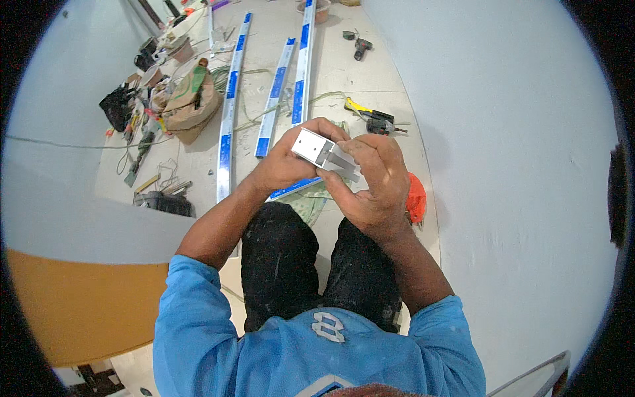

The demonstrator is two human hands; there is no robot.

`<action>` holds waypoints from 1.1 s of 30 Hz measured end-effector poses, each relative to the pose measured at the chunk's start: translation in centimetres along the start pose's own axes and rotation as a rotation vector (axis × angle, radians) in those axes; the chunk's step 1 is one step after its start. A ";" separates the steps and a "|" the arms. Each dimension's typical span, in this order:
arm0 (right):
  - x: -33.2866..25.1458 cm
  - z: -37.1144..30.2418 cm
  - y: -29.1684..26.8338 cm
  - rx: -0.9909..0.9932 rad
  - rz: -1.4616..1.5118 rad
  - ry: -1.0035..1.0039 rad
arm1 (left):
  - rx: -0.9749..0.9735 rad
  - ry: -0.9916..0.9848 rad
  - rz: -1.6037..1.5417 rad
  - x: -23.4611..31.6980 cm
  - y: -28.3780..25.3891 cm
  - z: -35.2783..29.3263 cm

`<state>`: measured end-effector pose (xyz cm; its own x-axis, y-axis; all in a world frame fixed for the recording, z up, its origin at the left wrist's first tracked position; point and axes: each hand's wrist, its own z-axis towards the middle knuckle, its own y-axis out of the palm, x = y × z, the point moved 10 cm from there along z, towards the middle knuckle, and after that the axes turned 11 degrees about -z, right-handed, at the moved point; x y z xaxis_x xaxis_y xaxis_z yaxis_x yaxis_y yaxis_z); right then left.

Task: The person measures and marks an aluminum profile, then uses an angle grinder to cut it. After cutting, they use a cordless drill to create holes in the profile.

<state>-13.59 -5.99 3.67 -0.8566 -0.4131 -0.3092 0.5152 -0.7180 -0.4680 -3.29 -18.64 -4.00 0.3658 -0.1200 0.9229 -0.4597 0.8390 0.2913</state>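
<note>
My left hand is closed around a short white rectangular profile piece with small dark holes in its face. Out of its right end sticks a grey, flat-pronged insert. My right hand pinches at that end, thumb below and fingers above the insert. Its fingertips partly cover the far side of the insert. Both hands are above my knees. Just under them lies a long profile with blue-and-white film, partly hidden by my left forearm and hand.
More film-covered profiles stretch away over the tiled floor. A power drill and a yellow-handled tool lie right, near the wall; another drill is farther off. An orange-red bundle sits by my right wrist. Left: a brown bag, cables.
</note>
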 end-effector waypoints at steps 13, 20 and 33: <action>-6.3 1.1 -4.8 0.088 0.016 -0.006 | -0.153 0.014 -0.595 2.8 6.2 -3.4; -6.8 0.8 -5.7 0.066 0.055 0.063 | -0.102 -0.048 -0.674 1.3 6.2 -4.8; -5.1 -2.0 -4.6 -0.051 0.108 0.240 | 0.250 0.239 0.103 1.1 7.3 -8.2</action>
<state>-11.55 0.55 5.74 -0.7685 -0.3369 -0.5439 0.6091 -0.6455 -0.4608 0.41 -8.27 -2.92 0.4726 0.1112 0.8742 -0.6770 0.6808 0.2794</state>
